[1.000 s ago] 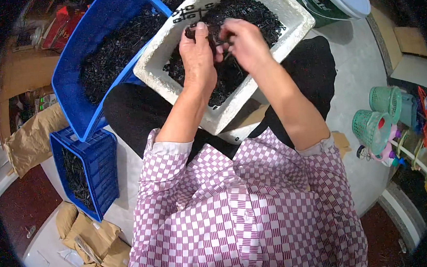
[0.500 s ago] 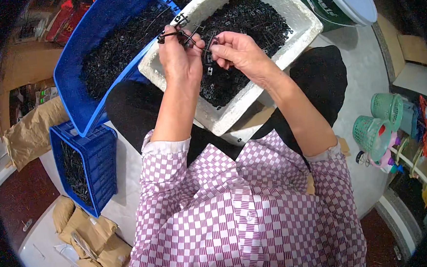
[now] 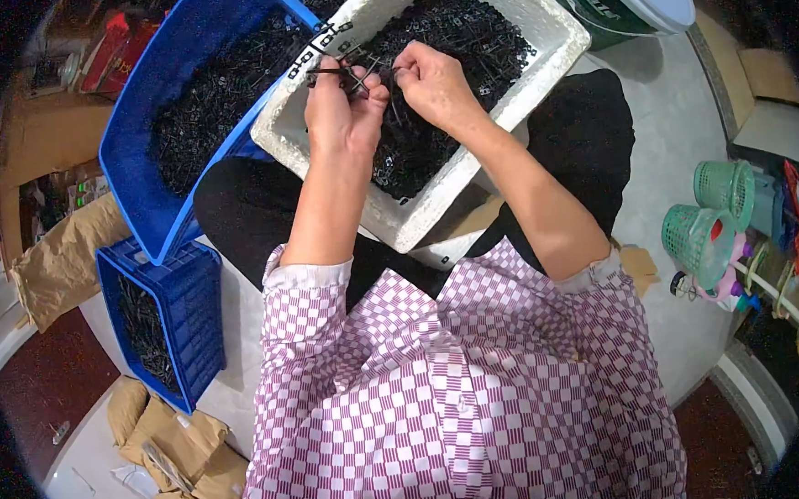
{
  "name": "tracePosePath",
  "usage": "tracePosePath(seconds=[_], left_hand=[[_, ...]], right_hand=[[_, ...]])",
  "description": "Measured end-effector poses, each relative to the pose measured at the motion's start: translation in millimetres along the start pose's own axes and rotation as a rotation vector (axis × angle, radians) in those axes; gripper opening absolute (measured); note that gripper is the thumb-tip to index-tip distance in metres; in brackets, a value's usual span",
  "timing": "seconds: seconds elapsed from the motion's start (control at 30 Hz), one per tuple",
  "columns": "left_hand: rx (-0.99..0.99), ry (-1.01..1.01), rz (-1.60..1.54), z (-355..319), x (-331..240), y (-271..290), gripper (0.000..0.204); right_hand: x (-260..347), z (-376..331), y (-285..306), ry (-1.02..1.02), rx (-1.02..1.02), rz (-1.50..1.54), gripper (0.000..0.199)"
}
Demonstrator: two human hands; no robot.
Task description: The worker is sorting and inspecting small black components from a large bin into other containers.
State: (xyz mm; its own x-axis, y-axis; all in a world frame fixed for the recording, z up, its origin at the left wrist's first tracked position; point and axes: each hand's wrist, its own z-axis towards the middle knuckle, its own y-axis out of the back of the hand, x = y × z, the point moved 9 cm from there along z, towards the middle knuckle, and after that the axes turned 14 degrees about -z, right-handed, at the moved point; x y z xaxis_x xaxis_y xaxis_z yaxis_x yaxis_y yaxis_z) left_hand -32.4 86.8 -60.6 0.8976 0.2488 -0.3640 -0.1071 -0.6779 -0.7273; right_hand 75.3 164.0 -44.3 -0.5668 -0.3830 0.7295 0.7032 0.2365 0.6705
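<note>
The person's left hand [image 3: 341, 116] is grasping a bunch of thin black plastic pieces with small looped ends [image 3: 334, 71], its palm turning upward and its thumb and fingers closing around them. The bunch is sitting above the left side of a white, rough-walled foam box [image 3: 416, 226], with some looped ends sticking out past the fingers toward the box's rim. The right hand [image 3: 440, 87] is hovering just beside the left, over the box, its fingers curling together at the tips; a dark bit is showing there, but I cannot tell whether the fingers are gripping it. Below both hands, a heap of small black plastic parts [image 3: 474, 39] is filling much of the box, which is lying slantwise between two black-trousered legs [image 3: 585, 137]. To the left, a large blue plastic tub [image 3: 123, 138] is holding more black pieces, and a smaller blue ribbed crate [image 3: 198, 317] is standing nearer the person, also containing dark pieces. A dark green bucket with a pale lid [image 3: 586, 5] is standing beyond the box's right corner, and two green openwork baskets [image 3: 688, 232] are resting farther right
</note>
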Motion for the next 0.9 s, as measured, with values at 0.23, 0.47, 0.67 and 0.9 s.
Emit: tracePosePath(seconds=[0.23,0.47,0.67,0.9], left_hand=[[-0.056,0.089,-0.078,-0.9,-10.4,6.2,0.022],[0.001,0.064,-0.161,1.7,-21.7,4.2,0.022],[-0.078,-0.019,-0.137,-2.4,-22.7,2.1,0.02],[0.049,0.166,-0.213,1.0,-4.7,-0.6,0.018]], right_hand=[[-32.2,8.1,-5.2,-0.339,0.171,0.494,0.014],[48.0,-23.7,-20.2,-0.066,0.562,0.812,0.017],[50.9,-14.6,-3.0,0.085,0.27,0.574,0.012],[37.5,-9.0,20.5,0.212,-0.058,0.106,0.012]])
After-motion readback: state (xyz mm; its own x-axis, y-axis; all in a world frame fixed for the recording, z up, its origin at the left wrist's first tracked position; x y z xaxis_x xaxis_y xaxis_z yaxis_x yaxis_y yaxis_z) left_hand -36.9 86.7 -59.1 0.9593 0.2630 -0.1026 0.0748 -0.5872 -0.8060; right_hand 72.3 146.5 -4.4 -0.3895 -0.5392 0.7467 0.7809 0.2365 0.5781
